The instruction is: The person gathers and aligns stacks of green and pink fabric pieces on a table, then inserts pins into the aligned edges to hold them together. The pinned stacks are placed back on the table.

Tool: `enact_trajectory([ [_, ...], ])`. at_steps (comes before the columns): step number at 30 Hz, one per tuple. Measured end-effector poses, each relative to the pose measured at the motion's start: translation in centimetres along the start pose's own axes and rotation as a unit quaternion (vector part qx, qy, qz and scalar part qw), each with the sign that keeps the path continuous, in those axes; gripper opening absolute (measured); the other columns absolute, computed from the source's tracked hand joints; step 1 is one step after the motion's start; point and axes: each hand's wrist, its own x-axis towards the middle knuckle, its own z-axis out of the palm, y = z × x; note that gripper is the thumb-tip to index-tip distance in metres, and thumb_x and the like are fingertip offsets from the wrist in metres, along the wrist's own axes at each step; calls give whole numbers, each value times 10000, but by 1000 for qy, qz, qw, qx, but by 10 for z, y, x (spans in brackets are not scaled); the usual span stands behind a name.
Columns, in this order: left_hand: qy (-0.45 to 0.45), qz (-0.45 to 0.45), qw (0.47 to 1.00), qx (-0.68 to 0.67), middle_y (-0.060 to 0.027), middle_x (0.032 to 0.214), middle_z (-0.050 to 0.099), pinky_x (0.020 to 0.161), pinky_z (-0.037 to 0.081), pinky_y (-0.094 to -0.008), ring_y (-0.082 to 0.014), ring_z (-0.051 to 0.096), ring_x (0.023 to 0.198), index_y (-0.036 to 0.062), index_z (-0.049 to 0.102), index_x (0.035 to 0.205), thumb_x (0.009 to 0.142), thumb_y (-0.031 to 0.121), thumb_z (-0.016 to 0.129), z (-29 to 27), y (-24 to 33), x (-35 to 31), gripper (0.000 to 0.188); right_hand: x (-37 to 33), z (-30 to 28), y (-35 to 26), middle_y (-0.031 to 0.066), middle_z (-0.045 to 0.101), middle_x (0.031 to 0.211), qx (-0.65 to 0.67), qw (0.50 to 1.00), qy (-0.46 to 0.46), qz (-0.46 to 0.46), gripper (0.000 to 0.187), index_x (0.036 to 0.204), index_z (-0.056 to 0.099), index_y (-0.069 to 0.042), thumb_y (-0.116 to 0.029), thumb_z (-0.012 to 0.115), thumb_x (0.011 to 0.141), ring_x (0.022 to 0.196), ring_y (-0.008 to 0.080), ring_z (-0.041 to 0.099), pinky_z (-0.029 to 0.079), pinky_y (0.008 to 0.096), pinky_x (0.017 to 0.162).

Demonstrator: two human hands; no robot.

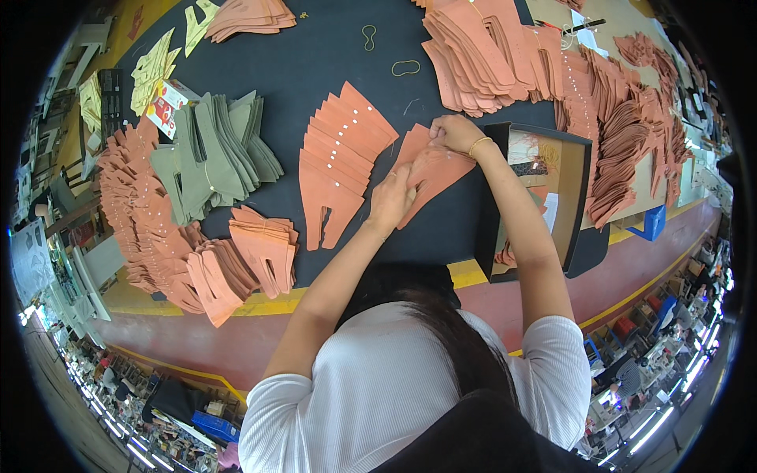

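Fingers of the right hand were bunched narrow on the far part of the orange piece, as I saw it on my feed, while those of the left hand gripped its left side. I had it over the dark bench, between a fanned stack and an open black box. From my seat the piece looked smooth, matt and terracotta-toned, its visible edges fairly straight and its surface slightly bowed where it was held. The hands covered part of it, so I could not tell whether it was one layer or several. The fanned stack, just to its left, matched it in colour; small white labels stepped across its overlapping layers, and a slot opened in its near end. Further left I made out a grey-green bundle beside a long orange pile.
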Motion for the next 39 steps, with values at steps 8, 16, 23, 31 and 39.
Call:
enact_trajectory([
  [8,-93,-121,987,-44,-273,960,650,773,520,-497,-446,643,885,21,429,1156,826,198,682,-19,-12,8,452,2,6,-10,114,675,914,-124,992,19,32,250,843,619,-71,-195,785,703,924,333,646,501,445,788],
  [16,36,-57,994,84,-222,1062,533,807,506,-469,-404,579,974,-12,464,1098,788,135,731,-2,-7,-10,435,-11,17,-12,112,657,964,-108,992,66,21,195,873,603,-80,-168,731,754,960,328,640,506,452,799],
  [23,57,-27,994,94,-218,1062,526,848,485,-456,-399,551,1018,-34,478,1120,793,116,711,-2,-14,-11,428,-33,16,-12,136,657,951,-37,990,133,3,144,873,596,-54,-137,674,785,903,369,641,508,459,788],
  [31,55,-67,994,60,-265,1076,544,871,462,-467,-434,549,1011,-63,467,1181,811,119,709,3,-18,-33,478,-26,31,9,147,673,925,-104,993,63,0,97,884,624,-63,-141,624,825,907,349,650,513,464,788],
  [39,44,-60,995,62,-249,1030,550,861,469,-458,-421,556,996,-67,472,1169,831,162,700,-1,-21,-38,468,-34,35,-1,127,665,904,-64,992,98,38,85,841,635,-48,-89,662,772,886,326,645,505,420,784],
])
